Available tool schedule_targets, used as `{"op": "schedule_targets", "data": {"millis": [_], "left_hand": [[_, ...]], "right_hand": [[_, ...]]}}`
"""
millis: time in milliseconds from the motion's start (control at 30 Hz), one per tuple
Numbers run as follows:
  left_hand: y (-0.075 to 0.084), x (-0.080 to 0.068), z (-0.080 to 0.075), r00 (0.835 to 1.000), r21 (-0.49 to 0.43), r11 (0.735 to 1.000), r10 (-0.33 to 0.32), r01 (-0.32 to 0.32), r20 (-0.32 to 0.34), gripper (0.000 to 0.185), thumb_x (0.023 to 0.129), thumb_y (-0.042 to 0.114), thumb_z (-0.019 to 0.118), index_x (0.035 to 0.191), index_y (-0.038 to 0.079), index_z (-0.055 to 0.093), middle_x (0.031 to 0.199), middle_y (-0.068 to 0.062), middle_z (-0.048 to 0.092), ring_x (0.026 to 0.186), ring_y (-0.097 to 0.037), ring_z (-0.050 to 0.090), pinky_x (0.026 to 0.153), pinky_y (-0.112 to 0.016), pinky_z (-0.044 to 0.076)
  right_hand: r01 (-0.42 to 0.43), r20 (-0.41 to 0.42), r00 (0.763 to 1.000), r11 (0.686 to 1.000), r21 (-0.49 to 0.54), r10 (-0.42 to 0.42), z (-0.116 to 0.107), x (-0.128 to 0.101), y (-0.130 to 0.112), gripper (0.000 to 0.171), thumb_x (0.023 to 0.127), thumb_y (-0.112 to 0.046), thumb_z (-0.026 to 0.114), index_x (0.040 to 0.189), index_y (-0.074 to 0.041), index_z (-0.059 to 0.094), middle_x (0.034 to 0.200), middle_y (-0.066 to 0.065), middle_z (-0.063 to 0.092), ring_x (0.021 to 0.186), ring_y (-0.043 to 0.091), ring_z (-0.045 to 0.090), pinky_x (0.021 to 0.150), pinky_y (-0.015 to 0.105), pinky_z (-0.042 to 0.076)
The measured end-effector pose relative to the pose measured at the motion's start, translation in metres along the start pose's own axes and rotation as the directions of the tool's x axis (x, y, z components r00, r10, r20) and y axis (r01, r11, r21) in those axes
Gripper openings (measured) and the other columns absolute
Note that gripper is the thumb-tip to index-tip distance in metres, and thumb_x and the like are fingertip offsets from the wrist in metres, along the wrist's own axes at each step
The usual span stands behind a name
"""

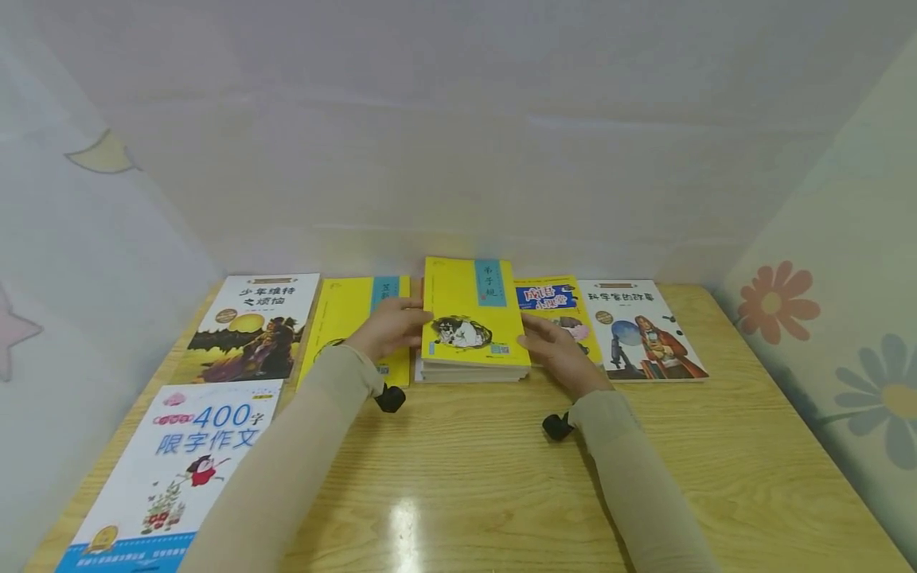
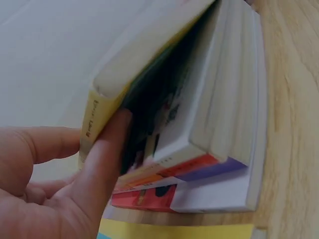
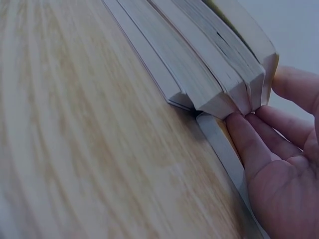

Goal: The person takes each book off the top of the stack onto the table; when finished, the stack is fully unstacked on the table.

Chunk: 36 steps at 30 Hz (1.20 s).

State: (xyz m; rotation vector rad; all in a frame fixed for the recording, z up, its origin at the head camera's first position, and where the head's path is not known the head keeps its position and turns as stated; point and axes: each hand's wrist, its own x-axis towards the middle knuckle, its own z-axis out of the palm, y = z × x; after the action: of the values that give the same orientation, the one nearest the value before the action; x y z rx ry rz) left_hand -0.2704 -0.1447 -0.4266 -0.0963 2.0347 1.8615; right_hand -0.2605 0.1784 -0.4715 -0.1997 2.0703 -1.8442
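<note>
In the head view, a yellow book [image 1: 466, 306] with a blue title strip tops a stack of several books [image 1: 473, 374]. My left hand [image 1: 390, 330] holds its left side; the left wrist view shows the thumb beneath the cover and a finger at the yellow spine [image 2: 92, 122]. That side is raised, leaving a dark gap above the white-covered book [image 2: 184, 119] below. My right hand [image 1: 562, 350] touches the stack's right side. In the right wrist view, its fingertips [image 3: 241, 127] rest against the page edges of the stacked books [image 3: 219, 59], with nothing gripped around.
A second yellow book [image 1: 358, 310] and a white-covered book [image 1: 251, 326] lie left of the stack. To the right lie a yellow-and-blue book [image 1: 583, 322] and another white-covered book [image 1: 637, 330]. A larger white book [image 1: 165, 469] is at front left on the wooden table [image 1: 458, 477].
</note>
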Motion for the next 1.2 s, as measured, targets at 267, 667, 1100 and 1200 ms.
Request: {"op": "schedule_targets", "data": {"millis": [267,667,1100,1200], "left_hand": [[-0.009,-0.007,-0.002,0.996,0.047,0.996,0.082,-0.08,-0.023,0.065,0.105,0.021,0.057,0.16,0.005,0.025,0.161,-0.015,0.034,0.137,-0.031,0.048,0.085,-0.029,0.058],[-0.018,-0.067,-0.048,0.976,0.016,0.982,0.19,-0.189,-0.111,0.064,0.106,0.021,0.056,0.162,0.011,0.025,0.162,-0.016,0.031,0.116,-0.018,0.058,0.074,-0.028,0.056],[-0.025,-0.139,-0.068,0.947,-0.169,0.934,0.295,-0.313,-0.126,0.068,0.104,0.015,0.058,0.161,0.005,0.022,0.128,0.005,0.063,0.098,-0.012,0.071,0.078,-0.032,0.062],[-0.028,-0.155,-0.071,0.95,-0.225,0.924,0.289,-0.308,-0.115,0.072,0.104,0.013,0.058,0.162,0.002,0.017,0.124,0.011,0.065,0.099,-0.012,0.071,0.077,-0.031,0.062]], "right_hand": [[-0.015,-0.023,1.0,0.998,-0.064,0.014,0.003,-0.002,-0.002,0.062,0.098,-0.046,0.065,0.154,-0.032,0.043,0.153,-0.011,0.047,0.139,0.014,0.046,0.119,0.042,0.032],[0.004,-0.021,1.0,0.987,-0.163,-0.007,0.002,0.001,-0.003,0.062,0.099,-0.042,0.065,0.155,-0.032,0.04,0.155,-0.007,0.046,0.145,0.017,0.039,0.122,0.044,0.027],[-0.001,-0.013,1.0,0.997,-0.078,0.0,0.003,0.001,-0.004,0.062,0.1,-0.033,0.065,0.156,-0.027,0.04,0.156,-0.003,0.045,0.145,0.018,0.039,0.122,0.043,0.026],[-0.003,-0.023,1.0,0.997,-0.081,0.001,0.003,0.001,-0.004,0.063,0.1,-0.034,0.066,0.156,-0.026,0.04,0.156,-0.002,0.046,0.144,0.018,0.04,0.122,0.042,0.027]]}}
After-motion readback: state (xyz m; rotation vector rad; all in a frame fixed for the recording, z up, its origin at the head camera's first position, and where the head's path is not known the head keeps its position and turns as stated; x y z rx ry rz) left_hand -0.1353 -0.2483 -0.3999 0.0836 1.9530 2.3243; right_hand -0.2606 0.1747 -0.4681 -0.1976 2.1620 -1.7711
